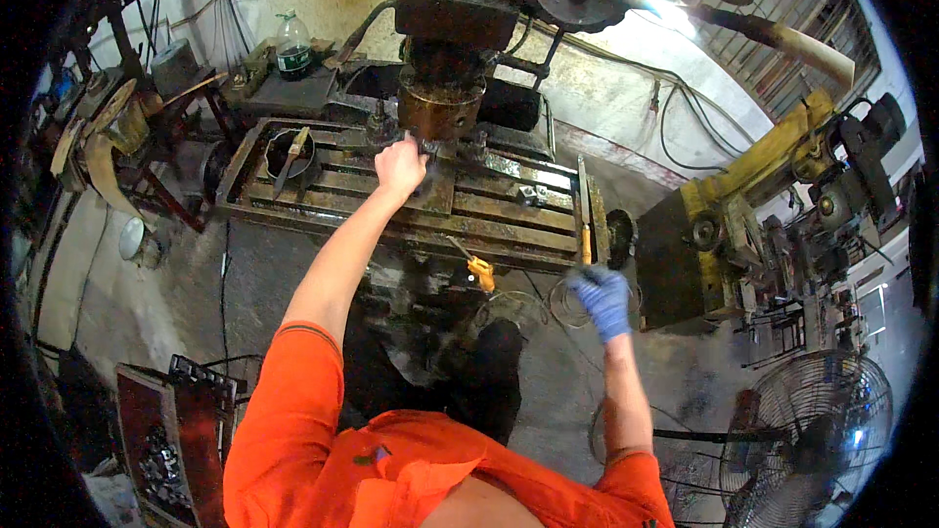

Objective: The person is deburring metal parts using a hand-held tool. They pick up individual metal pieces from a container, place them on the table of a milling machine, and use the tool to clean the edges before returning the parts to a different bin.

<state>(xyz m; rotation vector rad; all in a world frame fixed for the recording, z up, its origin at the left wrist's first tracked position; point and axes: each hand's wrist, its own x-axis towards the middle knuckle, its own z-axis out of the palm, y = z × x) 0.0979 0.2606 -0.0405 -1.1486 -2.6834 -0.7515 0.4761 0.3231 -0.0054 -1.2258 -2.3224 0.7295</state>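
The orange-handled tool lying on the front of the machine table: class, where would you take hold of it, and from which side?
Grip the orange-handled tool by its orange handle, coming from the person's near side. The handle lies at the table's front edge, while its thin metal shank points back across the slots. The gloved right hand is probably nearest.

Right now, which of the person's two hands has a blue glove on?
The right hand, low beside the end of the machine table, wears the blue glove. The left hand is bare and reaches up to the round metal part under the machine head.
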